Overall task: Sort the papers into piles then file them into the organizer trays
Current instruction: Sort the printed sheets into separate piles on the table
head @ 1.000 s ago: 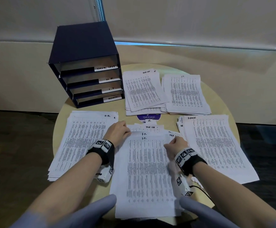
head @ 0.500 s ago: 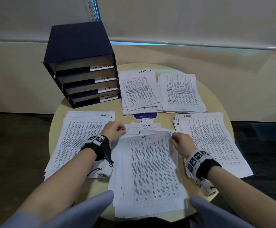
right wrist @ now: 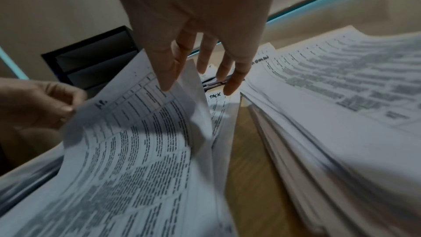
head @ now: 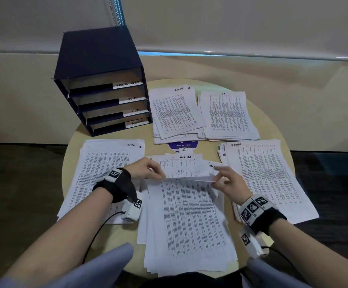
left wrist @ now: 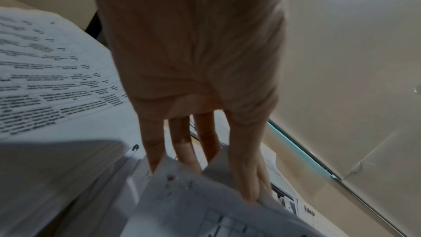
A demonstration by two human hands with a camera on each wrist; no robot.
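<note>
The person is working through the sorting step, with the unsorted stack (head: 189, 225) lying at the near middle of the round table (head: 272, 125). The left hand (head: 146, 168) is pinching the far left corner of the top sheet (head: 186, 173), marked I.T., and the right hand (head: 227, 181) is pinching its far right corner, so both grips are grasping the same sheet, whose far edge is lifting off the stack. Four sorted piles are lying around it: the H.R. pile (head: 98, 173) at the left, the Admin pile (head: 266, 179) at the right, the Task List pile (head: 175, 113) and the I.T. pile (head: 229, 115) at the far side. The organizer (head: 100, 80) is standing at the far left, its trays apparently not yet filled. Next, the sheet probably needs peeling free alone and carrying to the I.T. pile, with one hand perhaps holding the stack down.
</note>
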